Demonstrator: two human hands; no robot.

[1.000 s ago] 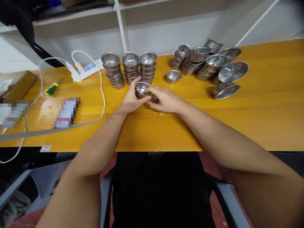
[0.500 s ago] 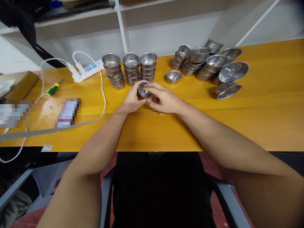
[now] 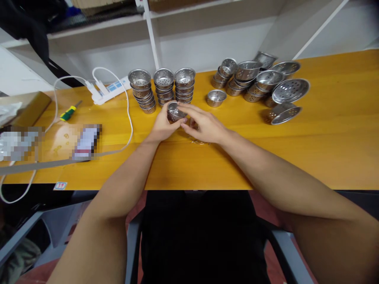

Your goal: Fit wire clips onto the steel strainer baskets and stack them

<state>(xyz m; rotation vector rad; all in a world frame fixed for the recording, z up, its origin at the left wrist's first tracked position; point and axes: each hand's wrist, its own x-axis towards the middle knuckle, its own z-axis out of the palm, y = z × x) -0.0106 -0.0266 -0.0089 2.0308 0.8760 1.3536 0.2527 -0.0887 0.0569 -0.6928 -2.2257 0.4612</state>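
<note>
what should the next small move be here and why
I'd probably firm the left hand's grip on the metal cup to steady it: that hand curls around the cup's side, while the right hand reaches over its opening, so any push from there could tip it.

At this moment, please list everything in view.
Round perforated metal cup: 1, silver, centre.
Perforated metal cup stacks: 3, silver, behind.
Lone metal cup: 1, silver, right of stacks.
Assorted metal cups: many, silver, back right.
Thin curved wires: uncountable, golden, centre.
Plastic power strip: 1, white, back left.
Screwdriver: 1, green-yellow, left.
Box: 1, brown, far left.
Pixelated slab: 1, pale, left.
Wooden table: 1, yellow, centre.
Shelf: 1, white, behind.
Chair parts: several, grey, below.
Left hand: 1, bare, around cup.
Right hand: 1, bare, at cup.
</note>
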